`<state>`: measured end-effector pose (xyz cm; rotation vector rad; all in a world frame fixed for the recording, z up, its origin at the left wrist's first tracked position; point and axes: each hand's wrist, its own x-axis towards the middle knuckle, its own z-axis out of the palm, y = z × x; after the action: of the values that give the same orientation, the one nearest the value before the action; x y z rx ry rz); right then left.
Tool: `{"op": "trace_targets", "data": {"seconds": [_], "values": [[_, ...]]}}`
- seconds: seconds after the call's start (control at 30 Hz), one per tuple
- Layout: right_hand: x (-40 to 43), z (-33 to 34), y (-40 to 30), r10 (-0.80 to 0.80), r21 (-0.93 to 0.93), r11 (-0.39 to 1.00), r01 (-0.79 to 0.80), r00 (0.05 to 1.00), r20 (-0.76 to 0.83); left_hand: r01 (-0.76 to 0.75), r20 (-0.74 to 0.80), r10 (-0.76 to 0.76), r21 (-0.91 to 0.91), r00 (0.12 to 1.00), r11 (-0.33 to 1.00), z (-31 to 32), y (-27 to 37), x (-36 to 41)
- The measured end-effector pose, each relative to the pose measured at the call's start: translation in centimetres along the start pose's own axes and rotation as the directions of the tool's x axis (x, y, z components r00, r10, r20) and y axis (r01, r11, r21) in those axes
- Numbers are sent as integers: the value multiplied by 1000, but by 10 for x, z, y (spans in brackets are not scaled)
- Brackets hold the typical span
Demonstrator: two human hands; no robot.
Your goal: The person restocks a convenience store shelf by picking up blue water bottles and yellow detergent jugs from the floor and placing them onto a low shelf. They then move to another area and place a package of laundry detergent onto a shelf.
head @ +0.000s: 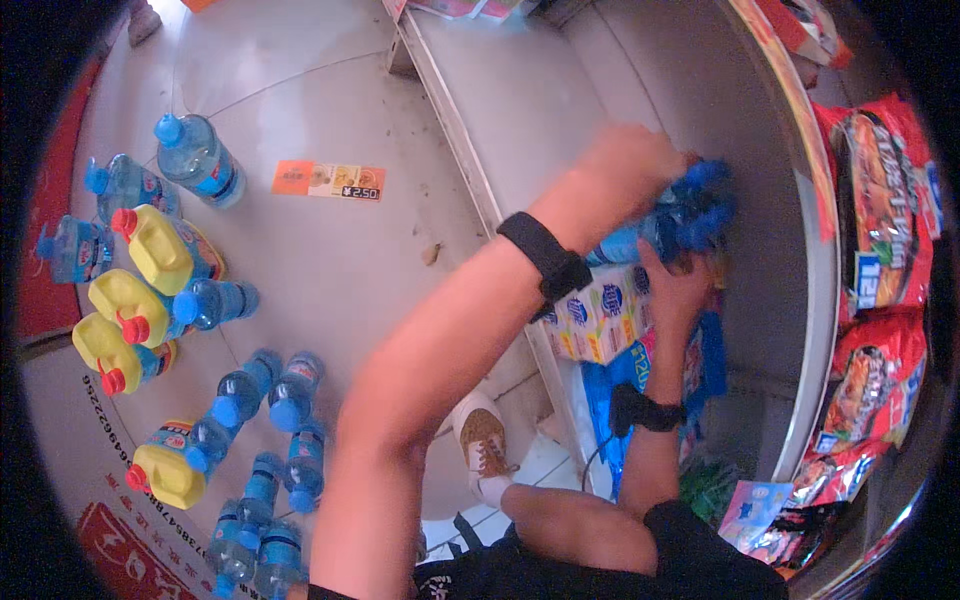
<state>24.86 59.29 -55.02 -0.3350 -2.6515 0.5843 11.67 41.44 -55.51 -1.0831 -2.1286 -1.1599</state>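
Observation:
My left hand (634,165) reaches over the low shelf to several clear bottles with blue caps (701,199). It is blurred, with its fingertips partly hidden, so its grip does not show. Just below, my right hand (679,289) is against the near side of the same bottles, thumb up beside one. Whether it grips one is unclear. White boxed packs with blue writing (600,311) sit on the shelf left of my right hand. Blue bags (607,397) lie nearer to me. Both wrists wear black bands.
Blue-capped bottles (202,161) and yellow jugs with red caps (161,247) stand on the tiled floor at left. An orange price card (328,180) lies near them. The shelf's metal edge (457,142) runs beside my left arm. Red noodle packs (885,210) fill the shelf at right.

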Motion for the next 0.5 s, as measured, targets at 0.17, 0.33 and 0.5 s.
{"op": "trace_targets", "data": {"seconds": [0.17, 0.33, 0.5], "values": [[-2, 6, 15, 59, -223, 972, -78, 994, -93, 257, 39, -256, -264, 966, 930, 47, -11, -22], [-14, 24, 21, 79, 295, 956, 4, 960, -270, 505, 284, -441, -218, 851, 835, 68, -13, -48], [-56, 5, -51, -62, 16, 998, 68, 966, -249, 669, 398, -574, -155, 716, 727, 71, -19, -54]]}}
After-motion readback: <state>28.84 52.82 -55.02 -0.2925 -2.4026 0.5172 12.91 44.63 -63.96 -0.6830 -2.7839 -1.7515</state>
